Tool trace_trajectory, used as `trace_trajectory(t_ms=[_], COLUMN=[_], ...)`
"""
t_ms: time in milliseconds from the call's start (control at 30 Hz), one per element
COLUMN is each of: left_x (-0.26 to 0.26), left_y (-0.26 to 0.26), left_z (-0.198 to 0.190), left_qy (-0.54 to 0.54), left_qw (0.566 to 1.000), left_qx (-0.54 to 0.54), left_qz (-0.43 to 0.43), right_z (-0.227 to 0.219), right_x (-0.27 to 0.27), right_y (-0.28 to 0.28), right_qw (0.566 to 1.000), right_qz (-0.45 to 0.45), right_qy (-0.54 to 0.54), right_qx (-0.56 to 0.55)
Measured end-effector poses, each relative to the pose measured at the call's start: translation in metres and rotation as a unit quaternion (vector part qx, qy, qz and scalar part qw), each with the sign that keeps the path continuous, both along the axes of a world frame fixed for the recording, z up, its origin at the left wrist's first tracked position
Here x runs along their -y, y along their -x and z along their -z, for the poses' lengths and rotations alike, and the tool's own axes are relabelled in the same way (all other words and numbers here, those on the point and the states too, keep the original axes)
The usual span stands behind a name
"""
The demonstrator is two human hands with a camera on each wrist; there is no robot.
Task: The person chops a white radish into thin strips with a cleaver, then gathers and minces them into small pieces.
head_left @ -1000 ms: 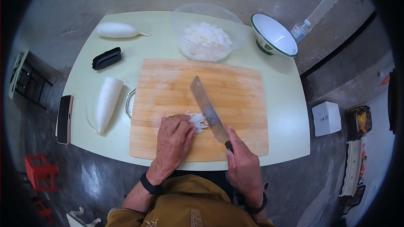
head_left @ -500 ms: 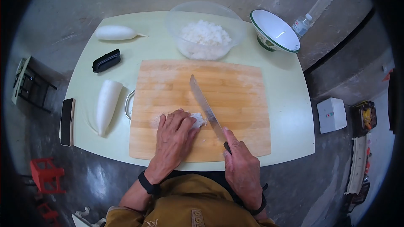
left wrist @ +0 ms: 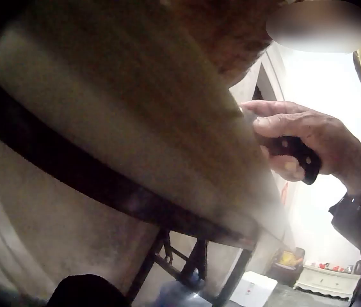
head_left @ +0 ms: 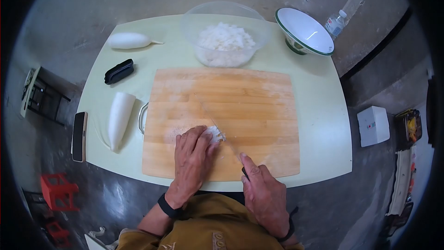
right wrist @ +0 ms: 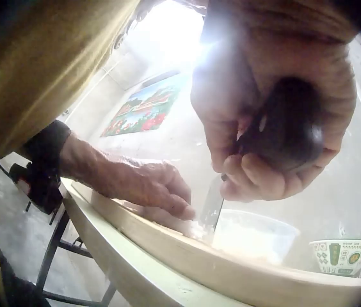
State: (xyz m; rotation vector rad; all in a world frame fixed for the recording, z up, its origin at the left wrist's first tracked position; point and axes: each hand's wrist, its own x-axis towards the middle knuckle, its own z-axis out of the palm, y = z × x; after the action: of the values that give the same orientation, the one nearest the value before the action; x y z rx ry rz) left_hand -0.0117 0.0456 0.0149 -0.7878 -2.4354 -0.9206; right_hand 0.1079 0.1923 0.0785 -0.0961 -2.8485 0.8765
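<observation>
White radish strips (head_left: 215, 134), bunched in a small pile, lie toward the near edge of the pale wooden cutting board (head_left: 259, 111), and the person is chopping them into little dice. The left hand (head_left: 192, 157) rests on top of the pile, fingers bent and pressing it down, fingertips close to the blade. The right hand (head_left: 263, 192) is wrapped tight around the black handle of a long steel kitchen knife (head_left: 221, 135), whose blade is blurred in the head view and meets the pile at its right side. To do this cut well, I'd say the left fingertips should tuck under so the knuckles guide the blade, the pile should stay compact, and the hand should creep back evenly so the pieces match. Behind the board stands a clear plastic bowl (head_left: 225, 30) holding diced white radish, with a green-rimmed white ceramic bowl (head_left: 305, 30) to its right. On the pale green surface (head_left: 319, 106) to the left lie a peeled radish half (head_left: 119, 118), a whole white radish (head_left: 127, 40) and a black rectangular case (head_left: 119, 71).
</observation>
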Motion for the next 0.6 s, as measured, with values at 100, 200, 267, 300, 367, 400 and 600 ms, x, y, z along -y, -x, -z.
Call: trace_trajectory(t_ms=[100,200,267,300,367,400,600], left_x=[0.002,0.001,0.001,0.001,0.002,0.002,0.0], left_y=[0.001,0.002,0.002,0.002,0.002,0.003,0.005], left_z=[0.002,0.003,0.002,0.002,0.004,0.004,0.002], left_qy=[0.019,0.01,0.003,-0.004,-0.01,-0.015,-0.034], left_qw=[1.0,1.0,1.0,0.999,0.999,0.999,0.999], left_qx=[-0.009,-0.004,0.017,0.037,0.037,0.037,0.02], left_qz=[-0.005,-0.004,-0.003,-0.002,0.002,0.005,0.007], right_z=[0.0,0.0,0.001,0.001,0.003,0.003,-0.01], right_x=[0.002,0.004,0.004,0.005,0.007,0.007,0.007], right_y=[0.001,0.001,0.002,0.002,0.002,0.002,0.009], right_qw=[1.0,0.999,0.999,0.999,0.999,1.0,0.995], right_qz=[-0.001,-0.001,-0.001,-0.001,0.0,0.0,-0.02], right_qy=[-0.004,-0.039,-0.041,-0.043,-0.037,-0.03,-0.027], right_qx=[-0.005,0.011,0.01,0.008,0.005,0.001,0.091])
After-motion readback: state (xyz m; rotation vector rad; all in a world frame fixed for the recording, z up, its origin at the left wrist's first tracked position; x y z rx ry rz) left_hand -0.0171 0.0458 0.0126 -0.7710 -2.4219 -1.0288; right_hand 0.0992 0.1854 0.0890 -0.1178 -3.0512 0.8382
